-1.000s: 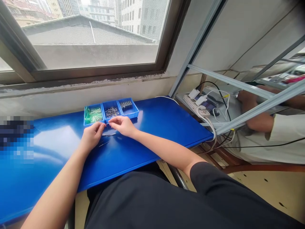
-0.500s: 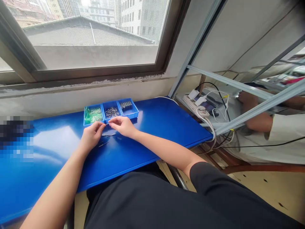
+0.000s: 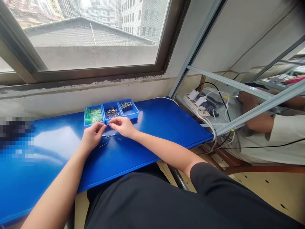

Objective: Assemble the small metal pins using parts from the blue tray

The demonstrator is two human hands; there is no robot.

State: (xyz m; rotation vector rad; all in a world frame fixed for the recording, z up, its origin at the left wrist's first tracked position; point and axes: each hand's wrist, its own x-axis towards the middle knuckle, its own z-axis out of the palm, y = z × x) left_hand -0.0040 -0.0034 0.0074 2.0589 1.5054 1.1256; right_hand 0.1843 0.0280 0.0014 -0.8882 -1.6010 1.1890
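Both hands meet just in front of a blue three-part tray [image 3: 111, 121]. My left hand [image 3: 92, 134] is closed in a pinch on one end of a thin, short rod [image 3: 108, 124]. My right hand [image 3: 123, 126] pinches its other end; the fingers hide most of it. In the tray's left compartment lie pale small pieces [image 3: 95, 116] in green plastic. The middle one holds many slim metal pieces [image 3: 111, 112], and the right one has small metal cylinders [image 3: 126, 105] in rows. Below the hands, a thin silvery rod [image 3: 109, 135] and a darker one [image 3: 104, 144] lie on the table.
The blue table [image 3: 152, 127] stands against the wall under a window. To the right are a metal frame [image 3: 228, 79], a power strip [image 3: 202, 111] with chargers and cables, and another person's arm [image 3: 257, 117]. A blurred dark object [image 3: 15, 132] lies at far left.
The two hands have drawn slightly closer together, so less of the rod shows between their fingertips. The tray and the rods on the table stay in place.
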